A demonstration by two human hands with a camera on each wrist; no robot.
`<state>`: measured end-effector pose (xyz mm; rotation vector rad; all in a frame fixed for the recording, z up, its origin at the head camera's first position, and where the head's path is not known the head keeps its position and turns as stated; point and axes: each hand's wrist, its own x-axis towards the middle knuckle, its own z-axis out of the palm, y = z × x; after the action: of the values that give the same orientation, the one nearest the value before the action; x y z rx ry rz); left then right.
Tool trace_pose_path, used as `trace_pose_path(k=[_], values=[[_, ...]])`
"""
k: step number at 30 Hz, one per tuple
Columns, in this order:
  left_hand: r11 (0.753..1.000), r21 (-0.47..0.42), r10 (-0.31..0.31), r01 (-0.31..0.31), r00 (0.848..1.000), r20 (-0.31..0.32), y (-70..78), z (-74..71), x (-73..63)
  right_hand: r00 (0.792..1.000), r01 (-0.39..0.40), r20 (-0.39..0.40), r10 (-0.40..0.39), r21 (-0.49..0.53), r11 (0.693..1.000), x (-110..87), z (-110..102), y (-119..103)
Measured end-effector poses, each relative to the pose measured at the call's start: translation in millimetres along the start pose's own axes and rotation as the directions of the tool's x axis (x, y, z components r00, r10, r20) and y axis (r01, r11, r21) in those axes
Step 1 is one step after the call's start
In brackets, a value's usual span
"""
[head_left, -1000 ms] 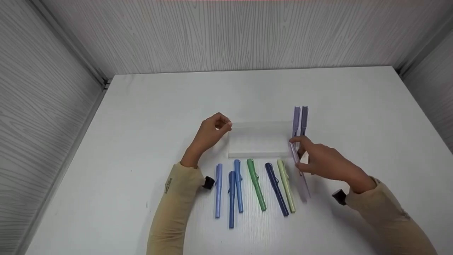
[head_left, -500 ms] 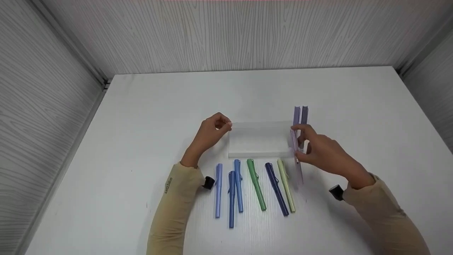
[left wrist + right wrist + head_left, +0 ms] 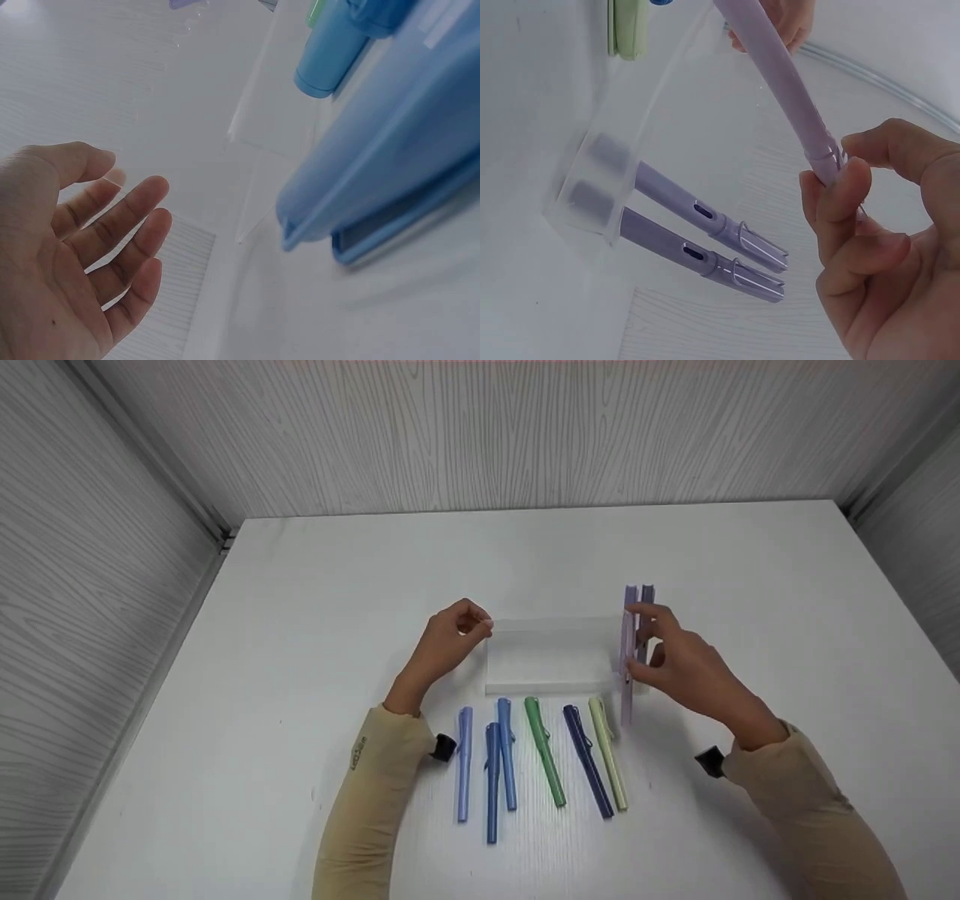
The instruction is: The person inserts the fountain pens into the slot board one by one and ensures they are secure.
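My left hand (image 3: 442,641) pinches the top left corner of a clear plastic box (image 3: 551,688) between thumb and index finger. The other left fingers are loosely bent in the left wrist view. A pale lilac pen (image 3: 627,706) is pinched by the thumb and fingers of my right hand (image 3: 688,671), near its clip end. That pen hangs over the box's right end. In the right wrist view, a light purple pen (image 3: 676,192) and a darker purple pen (image 3: 671,241) stand side by side in the box, clips up, apart from the held pen.
On the white table in front of the box lie a periwinkle pen (image 3: 463,765), a dark blue pen (image 3: 492,787), a mid-blue pen (image 3: 508,757), a green pen (image 3: 545,754), a navy pen (image 3: 589,761) and a yellow-green pen (image 3: 609,757). Wood-grain panels (image 3: 525,435) border the table.
My right hand has moved away from me and up along the box's right end, and the lilac pen has swung from slanted to nearly straight. The left hand stays at the corner.
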<state>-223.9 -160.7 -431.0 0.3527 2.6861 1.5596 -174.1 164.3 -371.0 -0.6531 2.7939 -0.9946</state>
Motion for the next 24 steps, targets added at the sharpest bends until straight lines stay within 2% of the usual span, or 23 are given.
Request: trace_pose_path(k=[5,11,24], values=[[1.000,-0.002,0.010,-0.010,1.000,-0.003,-0.4,0.1,0.9,0.998,0.015,-0.061,-0.011,0.071,0.997,6.2,-0.1,4.6],[1.000,-0.006,-0.006,0.006,1.000,-0.005,0.5,0.4,0.4,0.995,0.012,-0.103,-0.002,0.095,0.995,11.6,3.7,8.3],[1.000,-0.010,-0.009,0.009,1.000,-0.005,0.9,0.5,0.3,0.972,0.033,-0.230,-0.040,-0.036,0.999,18.1,12.5,12.1]])
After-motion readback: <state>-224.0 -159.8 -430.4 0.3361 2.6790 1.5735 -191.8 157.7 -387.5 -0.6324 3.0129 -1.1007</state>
